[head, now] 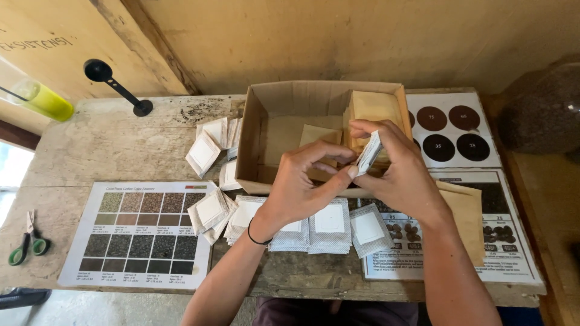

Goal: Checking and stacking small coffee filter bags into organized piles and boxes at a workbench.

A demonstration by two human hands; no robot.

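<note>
Worn wooden table point(121, 151) carries an open cardboard box point(257, 130), which holds a stack of tan paper envelopes point(376, 107) against its right wall. A printed colour chart of ground samples point(139, 232) lies at left, with a second sheet of dark discs point(450, 130) at right. A row of white filter sachets point(329, 224) lies along the near edge, more loose behind at left point(205, 151).

Both hands meet above the box front. Right hand point(402, 172) pinches one white sachet point(368, 154) edge-on between thumb and fingers. Left hand point(305, 184) is closed on the same sachet, thumb pressing its lower edge.

Judgement: sachet is thin and limp. Grip by the margins, keep it flat, do not crush the centre.

Green-handled scissors point(24, 241) lie unused, far left.
</note>
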